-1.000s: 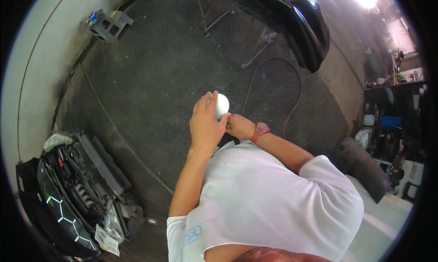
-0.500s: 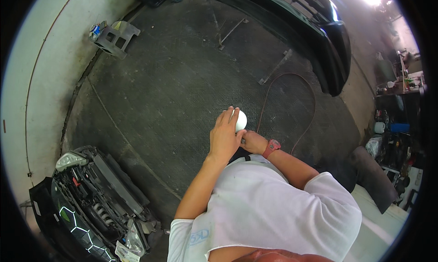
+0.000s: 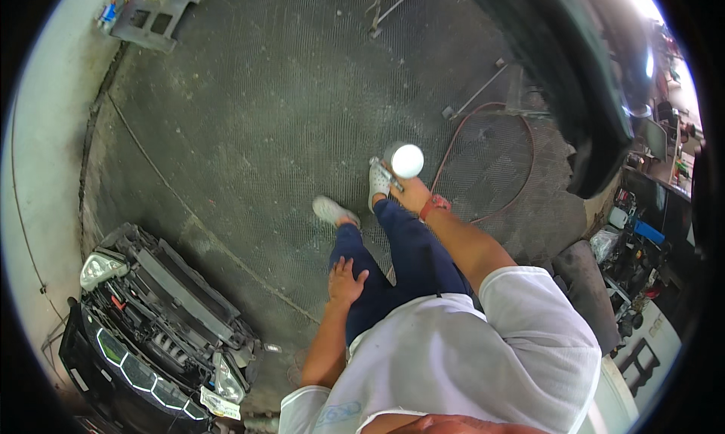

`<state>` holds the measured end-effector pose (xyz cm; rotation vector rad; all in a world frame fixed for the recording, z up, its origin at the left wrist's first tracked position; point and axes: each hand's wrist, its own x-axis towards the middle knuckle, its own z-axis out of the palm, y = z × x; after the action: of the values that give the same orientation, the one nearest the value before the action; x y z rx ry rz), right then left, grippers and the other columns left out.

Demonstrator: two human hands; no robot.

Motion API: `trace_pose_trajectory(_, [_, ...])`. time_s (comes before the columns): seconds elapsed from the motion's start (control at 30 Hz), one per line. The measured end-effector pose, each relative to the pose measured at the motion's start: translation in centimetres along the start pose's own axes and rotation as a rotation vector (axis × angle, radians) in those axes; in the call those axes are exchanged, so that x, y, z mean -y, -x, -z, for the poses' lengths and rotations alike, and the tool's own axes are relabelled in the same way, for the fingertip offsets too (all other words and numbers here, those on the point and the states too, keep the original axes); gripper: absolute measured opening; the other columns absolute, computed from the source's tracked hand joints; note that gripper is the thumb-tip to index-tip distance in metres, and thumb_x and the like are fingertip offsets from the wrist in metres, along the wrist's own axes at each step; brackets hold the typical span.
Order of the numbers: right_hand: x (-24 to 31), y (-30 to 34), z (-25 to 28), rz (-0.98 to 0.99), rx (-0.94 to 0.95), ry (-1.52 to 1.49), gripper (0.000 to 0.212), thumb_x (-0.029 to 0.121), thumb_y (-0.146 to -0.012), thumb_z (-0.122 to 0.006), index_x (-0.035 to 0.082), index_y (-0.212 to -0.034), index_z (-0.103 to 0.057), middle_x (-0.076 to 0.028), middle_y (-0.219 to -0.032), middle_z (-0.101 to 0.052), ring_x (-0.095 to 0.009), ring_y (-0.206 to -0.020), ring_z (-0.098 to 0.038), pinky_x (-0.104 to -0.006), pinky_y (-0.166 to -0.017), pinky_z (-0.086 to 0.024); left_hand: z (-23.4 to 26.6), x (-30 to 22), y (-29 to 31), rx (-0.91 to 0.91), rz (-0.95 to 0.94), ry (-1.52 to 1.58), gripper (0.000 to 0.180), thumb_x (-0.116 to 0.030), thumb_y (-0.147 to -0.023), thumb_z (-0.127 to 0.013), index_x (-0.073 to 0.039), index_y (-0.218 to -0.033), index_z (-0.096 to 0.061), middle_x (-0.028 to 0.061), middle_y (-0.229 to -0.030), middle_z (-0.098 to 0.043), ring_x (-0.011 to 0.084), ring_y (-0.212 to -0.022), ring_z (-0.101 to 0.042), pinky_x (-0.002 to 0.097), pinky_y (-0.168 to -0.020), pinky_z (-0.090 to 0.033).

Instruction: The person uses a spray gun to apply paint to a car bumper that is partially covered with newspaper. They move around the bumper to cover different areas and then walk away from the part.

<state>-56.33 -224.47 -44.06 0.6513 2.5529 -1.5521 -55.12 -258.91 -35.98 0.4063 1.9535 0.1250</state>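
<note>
My right hand, with a red watch on its wrist, is closed around the grip of a spray gun. The gun's metal body points away to the left. A round white cup sits on top of it. My left hand holds nothing; its fingers are spread in front of my left thigh, though whether it touches the trousers I cannot tell. Past the gun, a thin reddish hose loops over the floor; its joint with the gun is hidden.
A dark car bumper hangs at the upper right, over metal stand legs. To the lower left is a car front with a headlight and exposed engine parts. A grey step stool stands by the left wall. Tools and a blue box crowd the right.
My left hand has left the spray gun and dropped back to my thigh, opening. My right hand has carried the gun forward. The view has shifted, and my legs and shoes now show.
</note>
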Motion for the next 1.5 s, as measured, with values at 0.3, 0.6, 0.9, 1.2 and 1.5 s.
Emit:
trace_pose_trajectory(0.3, [-16.7,-16.8,-11.6,-0.219,0.313,0.426,0.061,0.026,-0.090,-0.072,0.018,-0.149,-0.059,-0.024,-0.111,-0.074,-0.043,-0.108,-0.071,-0.0535,-0.094,-0.057,-2.4,1.8,-7.4,0.103,0.168,-0.029,0.093,-0.068,-0.094,-0.067,-0.023,-0.169,-0.033,0.0160,-0.178,-0.017,0.0510,-0.161,-0.014,0.0691,-0.123,-0.028])
trace_pose_trajectory(0.6, [-29.6,-26.9,-22.3,-0.149,0.439,0.663,0.052,0.015,-0.090,-0.068,0.019,-0.142,-0.067,-0.017,-0.117,-0.077,-0.036,-0.110,-0.073,-0.0493,-0.098,-0.059,-0.2,5.1,-12.3,-0.156,0.155,-0.018,0.063,-0.046,-0.082,-0.084,-0.019,-0.136,-0.068,0.0151,-0.161,-0.044,0.0480,-0.152,-0.034,0.0638,-0.120,-0.032])
trace_pose_trajectory(0.9, [-33.8,-31.6,-25.4,-0.392,0.272,0.661,0.045,0.016,-0.097,-0.060,0.024,-0.140,-0.068,-0.015,-0.121,-0.077,-0.037,-0.112,-0.074,-0.0498,-0.098,-0.060,0.6,6.4,-12.7,-0.131,0.176,-0.002,0.059,-0.044,-0.081,-0.084,-0.020,-0.133,-0.070,0.0143,-0.159,-0.046,0.0472,-0.150,-0.036,0.0635,-0.119,-0.033])
trace_pose_trajectory(1.2, [-25.4,-20.2,-22.3,-0.439,-0.071,0.754,0.083,0.039,-0.093,-0.076,0.015,-0.163,-0.038,-0.027,-0.159,-0.045,-0.042,-0.134,-0.059,-0.0514,-0.110,-0.051,1.8,6.2,-13.0,-0.127,0.128,-0.119,0.061,-0.048,-0.083,-0.082,-0.021,-0.136,-0.068,0.0121,-0.161,-0.045,0.0421,-0.154,-0.034,0.0612,-0.120,-0.034])
trace_pose_trajectory(1.5, [-4.5,7.9,-7.1,-0.656,0.310,0.482,0.069,0.043,-0.096,-0.070,0.013,-0.155,-0.049,-0.024,-0.142,-0.061,-0.044,-0.130,-0.062,-0.0554,-0.108,-0.050,2.8,8.0,-9.2,0.037,-0.172,0.069,0.072,-0.062,-0.095,-0.068,-0.023,-0.155,-0.058,0.0192,-0.177,-0.023,0.0511,-0.160,-0.020,0.0589,-0.129,-0.023])
